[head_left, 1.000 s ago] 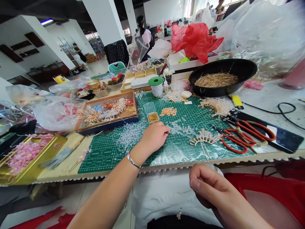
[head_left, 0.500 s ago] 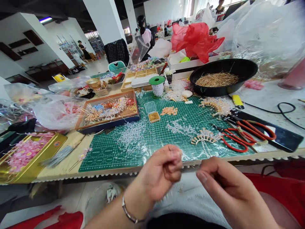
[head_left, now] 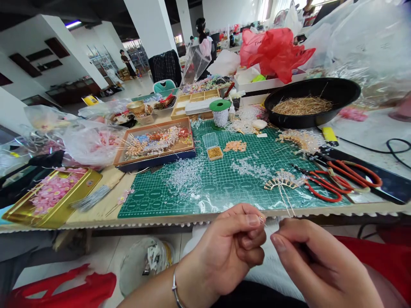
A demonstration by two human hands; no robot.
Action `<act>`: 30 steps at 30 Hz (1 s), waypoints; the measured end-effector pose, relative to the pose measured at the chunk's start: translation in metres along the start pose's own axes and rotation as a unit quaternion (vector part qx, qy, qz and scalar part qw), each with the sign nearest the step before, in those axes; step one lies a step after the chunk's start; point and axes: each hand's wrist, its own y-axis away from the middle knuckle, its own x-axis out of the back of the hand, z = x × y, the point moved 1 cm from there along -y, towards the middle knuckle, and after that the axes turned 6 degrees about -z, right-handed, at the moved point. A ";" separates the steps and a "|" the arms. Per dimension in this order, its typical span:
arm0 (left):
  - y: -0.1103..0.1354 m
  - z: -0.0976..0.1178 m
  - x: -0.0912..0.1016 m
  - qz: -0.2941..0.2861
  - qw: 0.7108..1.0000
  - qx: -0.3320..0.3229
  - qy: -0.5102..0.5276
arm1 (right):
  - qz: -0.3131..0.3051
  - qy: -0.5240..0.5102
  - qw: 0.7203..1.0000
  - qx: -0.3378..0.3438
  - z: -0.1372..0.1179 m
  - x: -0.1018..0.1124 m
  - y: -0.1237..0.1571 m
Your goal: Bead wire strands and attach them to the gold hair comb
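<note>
Just in front of the table edge, my left hand (head_left: 233, 246) pinches a small clear bead on a thin wire (head_left: 262, 220) between thumb and forefinger. My right hand (head_left: 316, 256) is close beside it, thumb and forefinger pressed together; whatever they hold is hidden. Beyond the hands, a gold hair comb (head_left: 281, 182) trimmed with clear beads lies on the green cutting mat (head_left: 154, 201), its two prongs toward me. Loose clear beads (head_left: 184, 177), peach flower pieces (head_left: 235, 146) and a small box of gold beads (head_left: 214, 152) are spread farther back.
Red-handled pliers (head_left: 334, 186) lie at the right by a dark phone (head_left: 391, 186). A black bowl (head_left: 289, 122) of gold wires stands behind. At left are an ornament box (head_left: 154, 162), a gold tin (head_left: 86, 188) of pink flowers and a silver wire bundle (head_left: 93, 197). A bin (head_left: 128, 265) stands below.
My left hand has moved right and slightly down, and the bead at its fingertips shows more clearly. My right hand has shifted slightly right and down. The view has turned a little left.
</note>
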 end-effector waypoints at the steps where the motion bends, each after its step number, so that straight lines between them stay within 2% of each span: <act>1: 0.001 -0.001 0.000 0.001 1.000 0.001 -0.007 | -0.001 -0.002 1.000 -0.001 0.000 0.000 0.000; 4: 0.004 -0.003 -0.001 0.008 0.999 -0.005 -0.044 | 0.000 -0.013 1.000 -0.009 -0.002 -0.001 0.000; 6: 0.006 -0.003 -0.002 0.021 0.995 -0.033 -0.093 | -0.007 -0.031 0.999 -0.021 -0.002 -0.002 -0.001; 8: 0.010 -0.001 -0.003 0.037 0.979 -0.080 -0.184 | -0.026 -0.058 0.997 -0.043 -0.002 -0.002 -0.001; 9: 0.013 0.001 -0.004 0.046 0.960 -0.108 -0.253 | -0.035 -0.074 0.995 -0.055 -0.001 -0.002 -0.001; 10: 0.016 0.004 -0.005 0.055 0.929 -0.140 -0.337 | -0.043 -0.090 0.993 -0.070 0.001 -0.001 0.000; 11: 0.019 0.006 -0.007 0.060 0.884 -0.176 -0.428 | -0.051 -0.109 0.989 -0.087 0.003 -0.001 0.001; 13: 0.024 0.012 -0.009 0.048 0.760 -0.256 -0.596 | -0.078 -0.160 0.976 -0.128 0.008 0.000 0.002; 15: 0.028 0.016 -0.011 0.018 0.639 -0.321 -0.699 | -0.120 -0.218 0.954 -0.170 0.013 -0.001 0.004; 16: 0.028 0.018 -0.012 0.007 0.598 -0.328 -0.731 | -0.138 -0.242 0.942 -0.188 0.015 -0.002 0.004; 17: 0.029 0.020 -0.012 -0.001 0.573 -0.318 -0.755 | -0.146 -0.259 0.933 -0.203 0.016 -0.004 0.003; 18: 0.028 0.021 -0.012 -0.004 0.561 -0.295 -0.773 | -0.144 -0.271 0.926 -0.218 0.017 -0.005 0.003; 20: 0.027 0.024 -0.012 -0.010 0.557 -0.240 -0.795 | -0.129 -0.286 0.920 -0.234 0.018 -0.007 0.001; 24: 0.016 0.033 -0.014 -0.026 0.571 -0.195 -0.797 | -0.132 -0.300 0.915 -0.237 0.021 -0.009 -0.003; 26: -0.001 0.045 -0.015 -0.067 0.589 -0.173 -0.786 | -0.121 -0.329 0.903 -0.248 0.026 -0.010 -0.004; 27: -0.012 0.053 -0.014 -0.083 0.588 -0.168 -0.787 | -0.112 -0.351 0.894 -0.256 0.029 -0.011 -0.005; 28: -0.027 0.063 -0.012 -0.099 0.581 -0.160 -0.792 | -0.103 -0.373 0.884 -0.263 0.032 -0.012 -0.005; 29: -0.043 0.075 -0.009 -0.079 0.552 -0.174 -0.811 | -0.099 -0.389 0.875 -0.270 0.035 -0.012 -0.006; 30: -0.061 0.087 -0.004 -0.022 0.496 -0.189 -0.847 | -0.101 -0.398 0.869 -0.276 0.038 -0.012 -0.007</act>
